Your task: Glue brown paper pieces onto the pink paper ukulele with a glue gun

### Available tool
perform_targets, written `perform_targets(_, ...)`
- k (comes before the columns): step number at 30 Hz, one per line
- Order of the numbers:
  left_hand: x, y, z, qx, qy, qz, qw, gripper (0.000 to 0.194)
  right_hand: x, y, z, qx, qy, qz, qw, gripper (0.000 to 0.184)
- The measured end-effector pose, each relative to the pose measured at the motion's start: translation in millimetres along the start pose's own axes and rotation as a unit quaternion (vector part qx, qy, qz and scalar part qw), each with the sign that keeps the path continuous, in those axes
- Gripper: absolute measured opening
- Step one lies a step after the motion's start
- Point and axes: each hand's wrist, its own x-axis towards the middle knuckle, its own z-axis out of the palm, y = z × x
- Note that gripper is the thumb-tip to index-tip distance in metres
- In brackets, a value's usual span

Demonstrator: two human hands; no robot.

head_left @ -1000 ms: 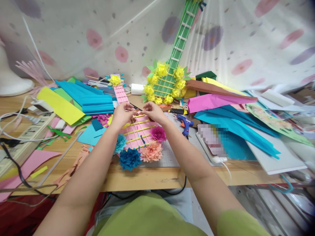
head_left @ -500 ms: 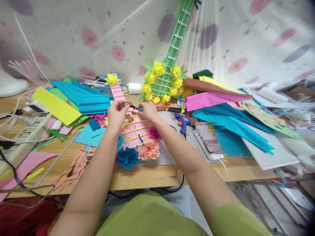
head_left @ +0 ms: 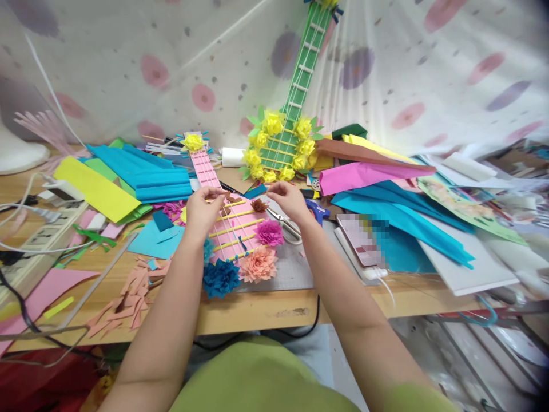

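A pink paper guitar [head_left: 231, 232] lies on the table, with yellow bars, white strings and paper flowers around its edge. My left hand [head_left: 206, 210] is closed in a pinch over the guitar's upper left, near several loose brown paper petals [head_left: 226, 210]; what its fingertips hold is too small to be sure of. To the right of the guitar's top, my right hand [head_left: 290, 201] is also closed, thumb and fingers together, the contents hidden. A small brown paper flower [head_left: 258, 206] sits on the guitar between the hands. Scissors [head_left: 288, 228] lie below my right hand.
A green paper guitar [head_left: 278, 150] with yellow flowers leans at the back. Blue crepe paper [head_left: 163, 182] and a yellow sheet [head_left: 96, 189] lie left. A blue glue gun [head_left: 316, 212], a phone [head_left: 358, 240] and more crepe paper [head_left: 377, 174] lie right. A power strip [head_left: 47, 246] stands far left.
My right hand has moved right, away from my left hand, uncovering the small brown flower and the scissors. My left hand has dropped slightly and stays pinched.
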Motion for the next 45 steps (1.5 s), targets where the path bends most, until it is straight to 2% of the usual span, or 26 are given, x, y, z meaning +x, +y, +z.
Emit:
perform_targets(3, 2, 5, -1.3, -0.014, -0.022, 0.007, 1.000, 0.011, -22, 17, -30, -0.109, 0.078, 0.056, 0.989, 0.014)
perform_targets(5, 5, 10, -2.2, -0.034, -0.042, 0.005, 0.999, 0.012, -38, 32, -49, -0.217, 0.117, 0.117, 0.962, 0.019)
perform_targets(7, 8, 16, -2.4, -0.035, -0.059, -0.002, 0.998, 0.018, -51, 47, -61, -0.303, 0.115, 0.171, 0.930, 0.025)
perform_targets(10, 9, 26, -0.3, -0.005, -0.082, -0.021, 0.996, 0.026, -63, 65, -64, -0.378, 0.094, 0.228, 0.892, 0.042)
perform_targets(12, 10, 31, 2.0, 0.015, -0.096, -0.035, 0.995, 0.030, -66, 72, -59, -0.394, 0.103, 0.240, 0.881, 0.047)
perform_targets(15, 9, 33, 4.8, 0.030, -0.125, -0.057, 0.990, 0.035, -66, 78, -52, -0.384, 0.135, 0.250, 0.879, 0.048)
perform_targets(19, 11, 30, 5.8, 0.011, -0.172, -0.078, 0.982, 0.039, -65, 84, -49, -0.339, 0.162, 0.251, 0.892, 0.047)
perform_targets(23, 11, 30, 5.4, -0.012, -0.183, -0.097, 0.978, 0.041, -67, 84, -48, -0.277, 0.235, 0.184, 0.913, 0.043)
perform_targets(26, 10, 29, 6.1, -0.023, -0.172, -0.095, 0.980, 0.041, -64, 79, -45, -0.155, 0.324, 0.122, 0.925, 0.041)
perform_targets(28, 10, 27, 7.7, -0.026, -0.164, -0.086, 0.982, 0.040, -59, 76, -42, -0.009, 0.347, 0.129, 0.929, 0.040)
perform_targets(31, 9, 20, 10.2, -0.020, -0.161, -0.072, 0.984, 0.042, -50, 74, -40, 0.212, 0.281, 0.186, 0.917, 0.031)
perform_targets(33, 10, 16, 10.9, -0.008, -0.169, -0.060, 0.984, 0.042, -46, 72, -40, 0.303, 0.243, 0.198, 0.900, 0.026)
perform_targets(35, 10, 14, 10.5, 0.009, -0.179, -0.050, 0.983, 0.040, -44, 69, -41, 0.357, 0.229, 0.179, 0.888, 0.027)
perform_targets(37, 10, 13, 9.7, 0.030, -0.186, -0.046, 0.981, 0.038, -45, 63, -44, 0.378, 0.204, 0.146, 0.891, 0.033)
perform_targets(40, 9, 15, 9.6, 0.060, -0.197, -0.046, 0.978, 0.037, -49, 48, -48, 0.356, 0.139, 0.091, 0.920, 0.046)
perform_targets(42, 8, 17, 10.5, 0.078, -0.202, -0.047, 0.975, 0.037, -53, 38, -51, 0.327, 0.086, 0.072, 0.938, 0.046)
perform_targets(45, 5, 21, 12.2, 0.105, -0.200, -0.059, 0.972, 0.036, -55, 29, -53, 0.271, 0.005, 0.086, 0.959, 0.039)
